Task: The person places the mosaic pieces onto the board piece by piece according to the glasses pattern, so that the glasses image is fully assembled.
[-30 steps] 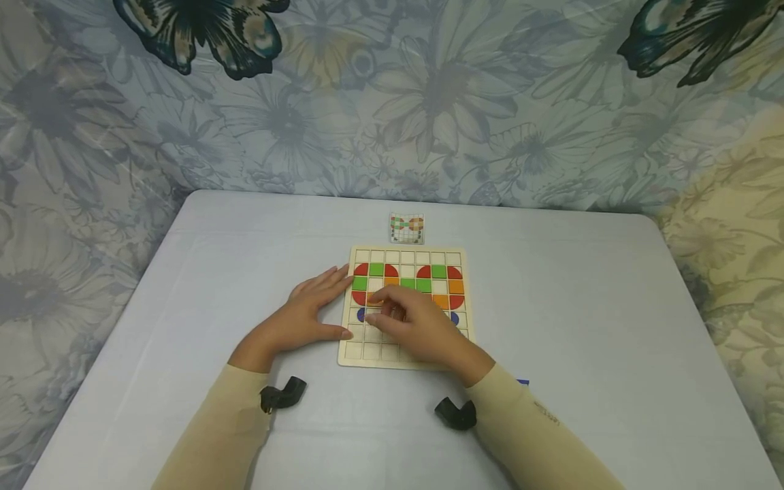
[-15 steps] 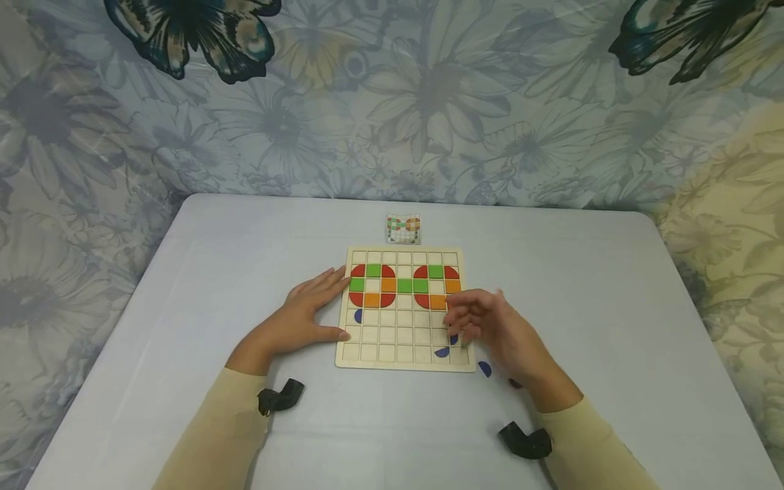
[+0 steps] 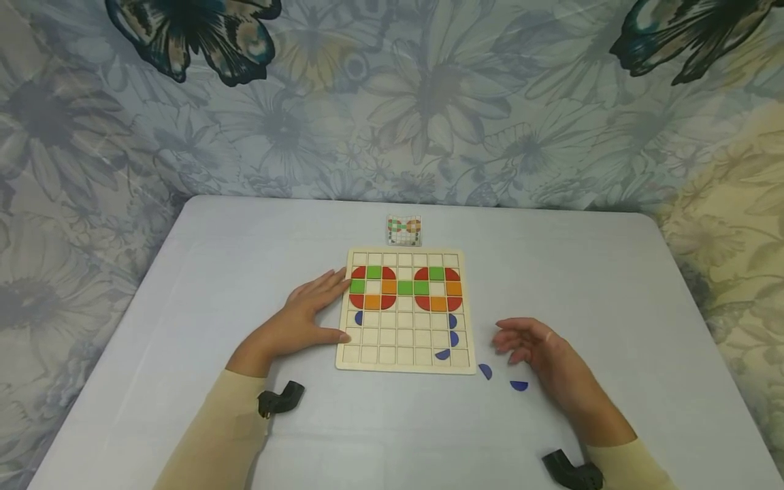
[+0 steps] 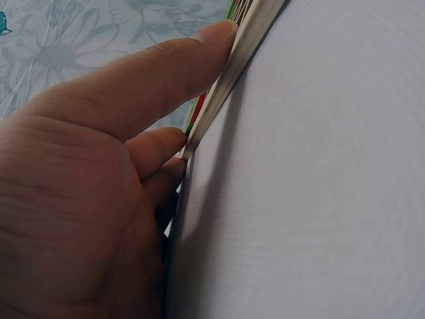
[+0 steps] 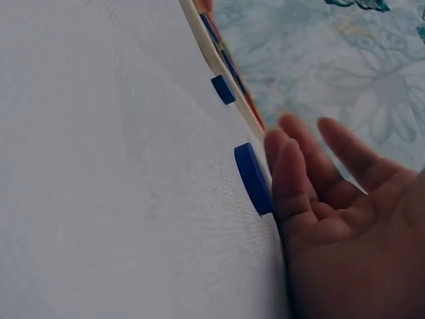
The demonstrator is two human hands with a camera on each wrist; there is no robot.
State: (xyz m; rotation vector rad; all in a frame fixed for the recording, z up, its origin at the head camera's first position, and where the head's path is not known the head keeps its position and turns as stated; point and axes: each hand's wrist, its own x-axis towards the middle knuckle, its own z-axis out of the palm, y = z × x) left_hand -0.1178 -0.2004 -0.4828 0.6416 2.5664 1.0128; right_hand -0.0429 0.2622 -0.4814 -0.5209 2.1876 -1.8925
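A light wooden grid board (image 3: 404,362) lies on the table, bearing red, green and orange pieces in its upper rows. Several blue half-round pieces sit in its lower cells, one (image 3: 358,318) at the left and others down the right side, such as the lowest one (image 3: 442,354). My left hand (image 3: 306,316) rests at the board's left edge, thumb and fingertips touching it. Right of the board my right hand (image 3: 545,354) hovers with relaxed fingers, holding nothing. Two loose blue half-round pieces, one by the corner (image 3: 485,371) and one nearer the hand (image 3: 519,386), lie on the tabletop.
Behind the board lies a small pattern card (image 3: 404,231) showing a similar coloured design. The table has a white cover (image 3: 245,231), and a floral cloth (image 3: 429,122) hangs behind it. A black wrist-camera mount (image 3: 572,469) sits at each sleeve.
My right hand has gone from over the board's left part, where a blue piece now shows, out to the right past the board edge. My left hand stays at the edge.
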